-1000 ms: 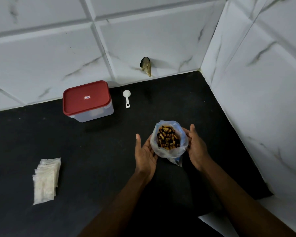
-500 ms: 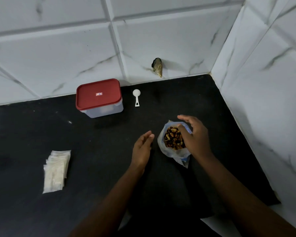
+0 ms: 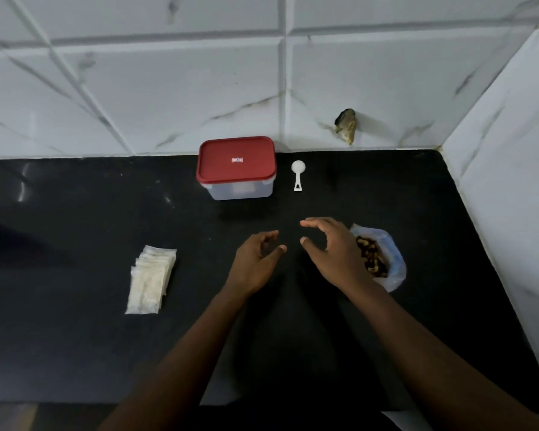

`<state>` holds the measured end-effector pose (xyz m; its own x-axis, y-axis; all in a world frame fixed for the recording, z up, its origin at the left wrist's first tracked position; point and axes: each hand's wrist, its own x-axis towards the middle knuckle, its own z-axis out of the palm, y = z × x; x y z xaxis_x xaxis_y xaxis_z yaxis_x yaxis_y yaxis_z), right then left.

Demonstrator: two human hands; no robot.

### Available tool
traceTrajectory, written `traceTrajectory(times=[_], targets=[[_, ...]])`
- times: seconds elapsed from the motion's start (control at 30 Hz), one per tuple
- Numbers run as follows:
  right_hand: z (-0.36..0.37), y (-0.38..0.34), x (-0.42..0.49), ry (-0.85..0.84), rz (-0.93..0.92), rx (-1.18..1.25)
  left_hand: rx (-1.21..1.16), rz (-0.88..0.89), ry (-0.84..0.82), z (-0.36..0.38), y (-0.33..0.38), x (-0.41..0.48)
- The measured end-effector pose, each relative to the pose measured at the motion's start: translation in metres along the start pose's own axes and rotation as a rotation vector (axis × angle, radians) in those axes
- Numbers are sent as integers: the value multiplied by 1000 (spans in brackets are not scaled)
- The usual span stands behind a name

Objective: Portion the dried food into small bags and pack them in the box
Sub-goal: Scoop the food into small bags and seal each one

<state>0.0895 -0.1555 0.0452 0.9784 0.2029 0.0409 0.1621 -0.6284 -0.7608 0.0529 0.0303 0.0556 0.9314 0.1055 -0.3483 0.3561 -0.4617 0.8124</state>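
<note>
Both hands are coming away from the bag of dried food [image 3: 397, 262]: the right hand [image 3: 333, 253], cupped over its mouth half a second ago, is now hovering just left of it, and the left hand [image 3: 255, 259] is hanging beside it, each empty with fingers loosely curled. That bag is standing unsupported on the black countertop [image 3: 75, 337], mouth gaping, close against the right wrist, so a careless sweep of that forearm is risking tipping it and scattering the food. Further left, the stack of small bags [image 3: 151, 278] is lying untouched. At the back, the red-lidded box [image 3: 236, 166] is sitting shut with the white scoop [image 3: 298, 174] just beside it. Reaching for either is inviting a brush against the open bag.
</note>
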Motion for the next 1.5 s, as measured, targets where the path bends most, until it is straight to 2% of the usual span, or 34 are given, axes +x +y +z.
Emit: traceTrajectory(times=[0.4, 0.67, 0.77, 0.97, 1.23, 1.33, 1.5], targets=[[71, -18, -1, -204, 64, -104, 408, 35, -11, -47, -63, -9], [91, -31, 10, -213, 89, -137, 500, 78, -12, -75, -80, 1], [100, -38, 10, -234, 100, -124, 538, 93, 36, -83, -86, -2], [136, -67, 6, -318, 71, -47, 484, -42, 273, -114, -109, -22], [176, -107, 6, -354, 37, -16, 541, -300, 453, -149, -144, -47], [183, -114, 6, -354, 33, 4, 521, -361, 481, -152, -152, -49], [186, -118, 3, -354, 32, 8, 482, -364, 464, -152, -161, -46]])
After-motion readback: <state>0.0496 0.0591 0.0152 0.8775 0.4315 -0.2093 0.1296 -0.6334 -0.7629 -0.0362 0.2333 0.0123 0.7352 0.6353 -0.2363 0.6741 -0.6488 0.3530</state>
